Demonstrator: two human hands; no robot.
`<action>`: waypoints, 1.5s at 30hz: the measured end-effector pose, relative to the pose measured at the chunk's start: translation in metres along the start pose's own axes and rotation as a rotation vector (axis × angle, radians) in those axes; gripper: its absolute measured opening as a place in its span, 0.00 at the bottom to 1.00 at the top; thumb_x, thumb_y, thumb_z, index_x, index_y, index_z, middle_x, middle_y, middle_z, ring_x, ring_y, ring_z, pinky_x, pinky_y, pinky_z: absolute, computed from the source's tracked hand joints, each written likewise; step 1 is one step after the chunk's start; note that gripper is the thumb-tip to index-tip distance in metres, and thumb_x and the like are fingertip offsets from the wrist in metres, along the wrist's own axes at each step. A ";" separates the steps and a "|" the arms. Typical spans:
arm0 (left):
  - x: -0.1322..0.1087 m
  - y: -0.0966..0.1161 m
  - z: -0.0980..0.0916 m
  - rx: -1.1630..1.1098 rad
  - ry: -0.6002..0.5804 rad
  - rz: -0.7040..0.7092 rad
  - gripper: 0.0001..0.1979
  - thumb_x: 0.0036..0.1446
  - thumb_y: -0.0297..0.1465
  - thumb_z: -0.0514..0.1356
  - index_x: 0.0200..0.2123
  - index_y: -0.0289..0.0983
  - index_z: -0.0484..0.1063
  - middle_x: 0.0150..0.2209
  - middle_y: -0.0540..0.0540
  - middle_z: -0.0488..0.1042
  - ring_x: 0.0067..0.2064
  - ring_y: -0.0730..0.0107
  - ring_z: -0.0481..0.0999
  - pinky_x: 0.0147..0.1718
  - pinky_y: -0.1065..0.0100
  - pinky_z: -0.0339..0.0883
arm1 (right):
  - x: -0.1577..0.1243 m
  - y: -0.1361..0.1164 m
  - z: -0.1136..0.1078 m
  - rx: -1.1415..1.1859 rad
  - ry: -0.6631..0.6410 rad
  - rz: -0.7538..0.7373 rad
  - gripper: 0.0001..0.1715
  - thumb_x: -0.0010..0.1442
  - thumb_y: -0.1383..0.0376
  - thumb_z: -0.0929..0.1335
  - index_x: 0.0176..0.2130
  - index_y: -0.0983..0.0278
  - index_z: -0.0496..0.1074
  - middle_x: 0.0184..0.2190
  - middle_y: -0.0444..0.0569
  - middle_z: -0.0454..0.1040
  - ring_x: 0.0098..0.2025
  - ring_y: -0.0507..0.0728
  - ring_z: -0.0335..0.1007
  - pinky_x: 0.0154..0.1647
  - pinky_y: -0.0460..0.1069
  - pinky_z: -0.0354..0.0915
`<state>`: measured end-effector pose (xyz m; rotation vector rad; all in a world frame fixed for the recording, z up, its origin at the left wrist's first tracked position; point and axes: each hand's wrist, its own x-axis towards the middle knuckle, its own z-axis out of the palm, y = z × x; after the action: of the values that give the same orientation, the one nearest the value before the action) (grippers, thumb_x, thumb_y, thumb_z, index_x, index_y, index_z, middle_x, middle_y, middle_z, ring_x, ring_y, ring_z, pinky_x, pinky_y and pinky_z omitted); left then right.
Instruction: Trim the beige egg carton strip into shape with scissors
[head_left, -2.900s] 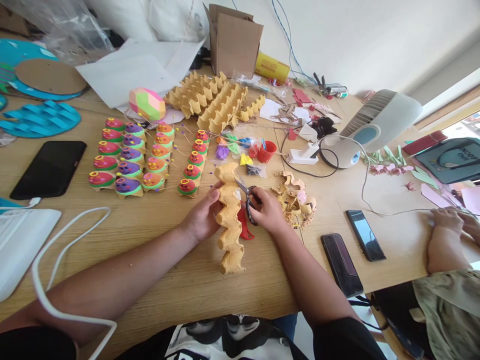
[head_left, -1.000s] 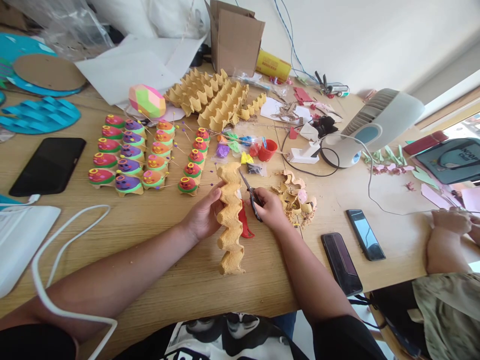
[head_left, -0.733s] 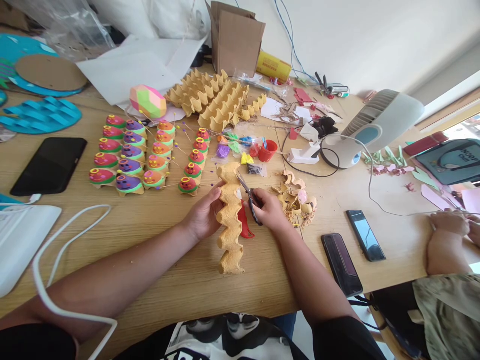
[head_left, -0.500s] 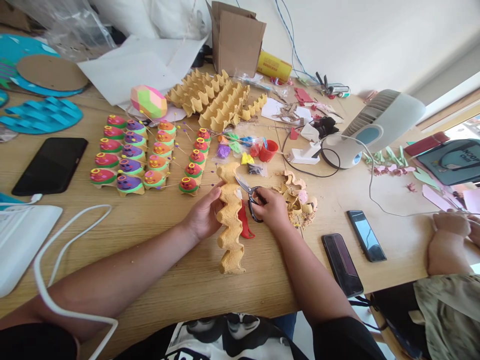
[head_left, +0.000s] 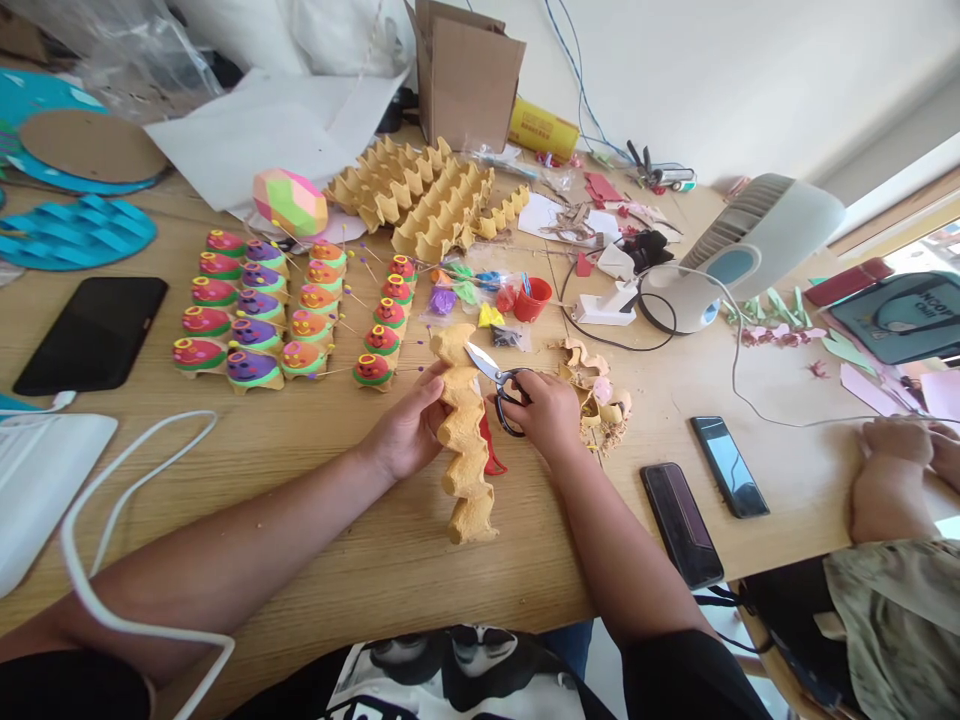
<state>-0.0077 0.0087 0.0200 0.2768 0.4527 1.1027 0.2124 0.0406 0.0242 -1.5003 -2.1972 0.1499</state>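
Your wooden table (head_left: 337,575) spreads across the whole working area. The white fan (head_left: 784,235) stands tilted at your one o'clock, toward the far side. Far off at twelve is the cardboard box (head_left: 472,90), its top flaps up, with yellow egg-tray pieces (head_left: 446,205) lying nearer you, slightly left of that line. At eleven you have rows of painted face figures (head_left: 255,305) on carton strips: three side by side, and a red row (head_left: 382,340) set apart to their right.

The egg-carton strip (head_left: 469,440) is at your twelve, close in, lengthwise to you. A heap of carton scraps (head_left: 587,403) sits at one o'clock, beyond your right wrist. Two phones (head_left: 681,525) lie at two o'clock, and another person's hand (head_left: 892,440) is past them.

Your left hand (head_left: 409,425) is clamped on the strip from its nine o'clock side, thumb at the edge, other fingers mostly hidden behind. Your right hand (head_left: 551,415) is closed around the handles of the scissors (head_left: 501,378), whose blades reach the strip's upper right edge; you can't tell whether they bite into the card. At twelve, beyond the scissors, stands a red cup (head_left: 532,300), then smaller clay packets (head_left: 491,316) beside it.
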 end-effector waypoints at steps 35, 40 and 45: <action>-0.004 0.000 0.000 0.146 0.018 0.001 0.23 0.54 0.34 0.75 0.52 0.44 0.76 0.40 0.49 0.83 0.35 0.65 0.82 0.32 0.68 0.76 | -0.001 -0.007 -0.002 0.216 -0.085 0.083 0.13 0.62 0.53 0.72 0.36 0.59 0.73 0.24 0.43 0.69 0.28 0.57 0.65 0.32 0.49 0.54; -0.004 0.000 0.000 0.138 0.030 0.006 0.25 0.53 0.33 0.76 0.53 0.44 0.75 0.41 0.48 0.83 0.35 0.65 0.83 0.32 0.68 0.76 | -0.001 -0.006 -0.003 0.103 -0.042 0.067 0.16 0.62 0.50 0.72 0.34 0.59 0.72 0.23 0.45 0.70 0.28 0.57 0.64 0.32 0.49 0.53; -0.005 0.001 0.001 0.140 0.027 -0.003 0.26 0.52 0.33 0.76 0.53 0.44 0.75 0.42 0.49 0.83 0.37 0.65 0.83 0.34 0.67 0.77 | -0.001 -0.006 -0.003 0.088 -0.010 0.066 0.24 0.63 0.47 0.72 0.27 0.59 0.66 0.22 0.45 0.68 0.27 0.55 0.61 0.31 0.50 0.50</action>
<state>-0.0098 0.0043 0.0219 0.3844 0.5550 1.0749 0.2089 0.0371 0.0283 -1.5272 -2.1212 0.2722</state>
